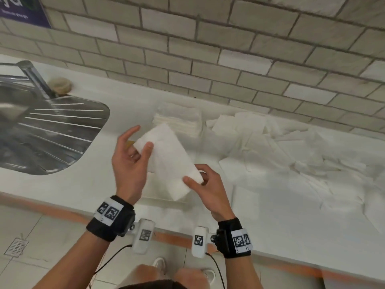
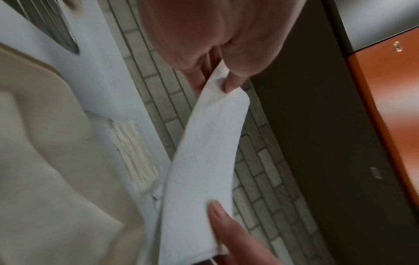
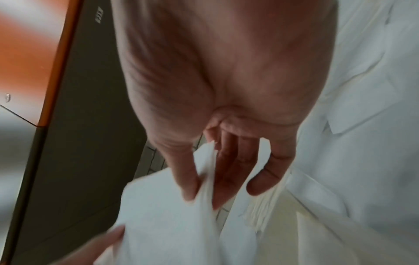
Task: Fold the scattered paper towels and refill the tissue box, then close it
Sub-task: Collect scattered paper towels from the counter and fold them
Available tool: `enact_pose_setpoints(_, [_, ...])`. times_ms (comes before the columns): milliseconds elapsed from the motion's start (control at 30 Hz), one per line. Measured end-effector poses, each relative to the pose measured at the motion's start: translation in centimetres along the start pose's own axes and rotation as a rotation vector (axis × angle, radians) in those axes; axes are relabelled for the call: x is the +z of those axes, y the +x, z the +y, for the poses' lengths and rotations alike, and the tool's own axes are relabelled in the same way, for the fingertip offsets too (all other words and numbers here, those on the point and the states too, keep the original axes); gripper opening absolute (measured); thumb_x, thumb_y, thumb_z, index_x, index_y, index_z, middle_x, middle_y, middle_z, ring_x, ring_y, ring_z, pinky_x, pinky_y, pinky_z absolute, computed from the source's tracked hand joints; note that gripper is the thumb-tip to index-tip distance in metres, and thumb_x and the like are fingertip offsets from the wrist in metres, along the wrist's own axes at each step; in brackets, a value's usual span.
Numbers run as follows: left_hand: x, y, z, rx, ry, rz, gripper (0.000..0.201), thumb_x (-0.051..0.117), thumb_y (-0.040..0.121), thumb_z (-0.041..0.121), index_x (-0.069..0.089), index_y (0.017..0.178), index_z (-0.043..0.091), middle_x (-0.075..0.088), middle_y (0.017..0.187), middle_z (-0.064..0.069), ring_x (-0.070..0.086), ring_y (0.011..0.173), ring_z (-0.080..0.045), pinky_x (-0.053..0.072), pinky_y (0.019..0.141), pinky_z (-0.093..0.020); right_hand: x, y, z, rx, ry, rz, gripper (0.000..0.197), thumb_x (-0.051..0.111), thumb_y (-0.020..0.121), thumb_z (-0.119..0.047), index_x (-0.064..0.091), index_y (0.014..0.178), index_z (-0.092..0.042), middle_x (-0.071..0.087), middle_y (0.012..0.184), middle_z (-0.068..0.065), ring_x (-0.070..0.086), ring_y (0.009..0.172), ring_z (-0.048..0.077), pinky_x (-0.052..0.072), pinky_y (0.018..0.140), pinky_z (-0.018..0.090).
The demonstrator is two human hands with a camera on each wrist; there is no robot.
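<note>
Two hands hold one folded paper towel [image 1: 168, 159] above the white table [image 1: 83, 188] in the head view. The left hand [image 1: 129, 163] pinches its far corner between thumb and fingers [image 1: 147, 150], index finger raised free; the right hand [image 1: 206, 190] pinches the near corner, thumb on top. Behind the towel sits a neat stack of folded towels [image 1: 179, 119], and to the right lie the scattered paper towels [image 1: 291, 155] (a loose, overlapping heap). A steel sink [image 1: 48, 130] is at the left, with a brick wall [image 1: 208, 49] behind.

From the left wrist, the towel [image 2: 204, 161] hangs as a long strip away from the left hand [image 2: 204, 35], its upper corner nipped under a fingertip. The right hand's thumb [image 2: 229, 226] presses its lower end. The stack [image 2: 133, 154] lies beyond, blurred.

From the right wrist, the right hand [image 3: 226, 89] grips the towel [image 3: 167, 215] between thumb and fingers [image 3: 229, 170], the other fingers loosely curled. The scattered towels [image 3: 362, 125] lie at the right.
</note>
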State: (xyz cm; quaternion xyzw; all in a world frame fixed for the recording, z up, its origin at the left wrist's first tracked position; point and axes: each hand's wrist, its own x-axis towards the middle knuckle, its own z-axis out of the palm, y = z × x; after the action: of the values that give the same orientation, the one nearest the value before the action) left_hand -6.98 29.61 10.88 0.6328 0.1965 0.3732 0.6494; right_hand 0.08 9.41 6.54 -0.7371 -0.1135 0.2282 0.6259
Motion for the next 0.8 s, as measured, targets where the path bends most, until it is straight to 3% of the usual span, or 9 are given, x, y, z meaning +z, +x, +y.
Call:
enact_pose_setpoints(67, [-2.6, 0.3, -1.2, -0.023, 0.137, 0.040, 0.042, 0.076, 0.097, 0.011, 0.062, 0.134, 0.027, 0.077, 0.092, -0.014, 0.073, 0.077, -0.016, 0.061, 0.075, -0.036, 0.9, 0.4, 1.2, 0.010, 0.054, 0.117, 0.035, 0.089, 0.089, -0.025, 0.070, 0.118, -0.028, 0.083, 0.102, -0.002, 0.078, 0.096, 0.017, 0.062, 0.093, 0.042])
enact_pose_setpoints(133, [-5.0, 0.4, -3.1, -0.072, 0.387, 0.028, 0.040, 0.080, 0.093, 0.019, 0.061, 0.126, 0.032, 0.078, 0.093, 0.002, 0.073, 0.076, -0.011, 0.061, 0.078, -0.038, 1.9, 1.0, 2.1, 0.000, -0.033, 0.279, 0.036, 0.091, 0.086, -0.027, 0.067, 0.113, -0.031, 0.081, 0.088, -0.004, 0.076, 0.085, 0.009, 0.059, 0.082, 0.029])
enact_pose_setpoints(267, [-8.0, 0.2, -7.2, -0.087, 0.848, -0.164, 0.044, 0.083, 0.087, 0.023, 0.055, 0.121, 0.030, 0.073, 0.086, 0.004, 0.067, 0.086, -0.025, 0.054, 0.082, -0.045, 4.0, 2.5, 4.2, -0.052, -0.571, 0.375, 0.043, 0.085, 0.087, -0.041, 0.052, 0.114, -0.034, 0.072, 0.078, -0.015, 0.067, 0.088, 0.012, 0.049, 0.083, 0.037])
enact_pose_setpoints(400, [-7.6, -0.3, -9.5, 0.011, 1.216, -0.334, 0.049, 0.084, 0.079, 0.020, 0.057, 0.119, 0.024, 0.069, 0.073, 0.006, 0.061, 0.088, -0.031, 0.044, 0.074, -0.043, 5.7, 3.4, 6.3, -0.126, -1.010, 0.324, 0.050, 0.084, 0.086, -0.034, 0.044, 0.116, -0.030, 0.072, 0.085, -0.008, 0.060, 0.090, 0.023, 0.036, 0.076, 0.039])
enact_pose_setpoints(500, [-6.7, 0.1, -9.7, 0.035, 1.268, -0.368, 0.061, 0.093, 0.070, 0.021, 0.056, 0.119, 0.020, 0.071, 0.084, -0.003, 0.063, 0.091, -0.035, 0.047, 0.074, -0.045, 4.8, 3.3, 6.8, -0.182, -0.859, 0.339, 0.050, 0.086, 0.088, -0.024, 0.042, 0.113, -0.027, 0.065, 0.096, -0.004, 0.058, 0.090, 0.023, 0.044, 0.077, 0.040])
enact_pose_setpoints(567, [-6.3, 0.3, -9.2, 0.087, 1.205, -0.356, 0.062, 0.097, 0.069, 0.023, 0.058, 0.118, 0.017, 0.069, 0.100, -0.007, 0.062, 0.095, -0.036, 0.049, 0.073, -0.047, 2.5, 2.9, 7.0, -0.183, -0.692, 0.459, 0.039, 0.079, 0.093, -0.027, 0.042, 0.109, -0.029, 0.057, 0.100, -0.005, 0.057, 0.092, 0.021, 0.050, 0.077, 0.041])
enact_pose_setpoints(633, [-5.7, 0.0, -8.4, 0.112, 1.094, -0.358, 0.054, 0.094, 0.075, 0.025, 0.060, 0.116, 0.018, 0.062, 0.097, -0.002, 0.059, 0.090, -0.031, 0.051, 0.071, -0.045, -1.1, 2.5, 8.1, -0.191, -0.720, 0.599, 0.027, 0.073, 0.096, -0.025, 0.048, 0.106, -0.026, 0.056, 0.101, -0.003, 0.058, 0.092, 0.023, 0.054, 0.075, 0.043])
enact_pose_setpoints(733, [-4.7, -0.7, -7.6, 0.152, 0.954, -0.424, 0.038, 0.086, 0.085, 0.021, 0.061, 0.113, 0.027, 0.050, 0.085, 0.010, 0.051, 0.086, -0.017, 0.047, 0.069, -0.034, -8.4, 1.8, 11.2, 0.031, -0.878, 0.689, 0.023, 0.070, 0.094, -0.015, 0.060, 0.115, -0.017, 0.061, 0.118, 0.013, 0.058, 0.105, 0.041, 0.052, 0.082, 0.048])
enact_pose_setpoints(800, [-3.8, -1.3, -7.0, 0.186, 0.877, -0.487, 0.032, 0.082, 0.089, 0.020, 0.062, 0.110, 0.032, 0.050, 0.086, 0.014, 0.047, 0.088, -0.007, 0.041, 0.070, -0.021, -12.7, 0.9, 13.2, 0.299, -0.942, 0.585, 0.039, 0.068, 0.096, -0.021, 0.058, 0.134, -0.024, 0.050, 0.142, 0.013, 0.049, 0.125, 0.045, 0.049, 0.097, 0.054])
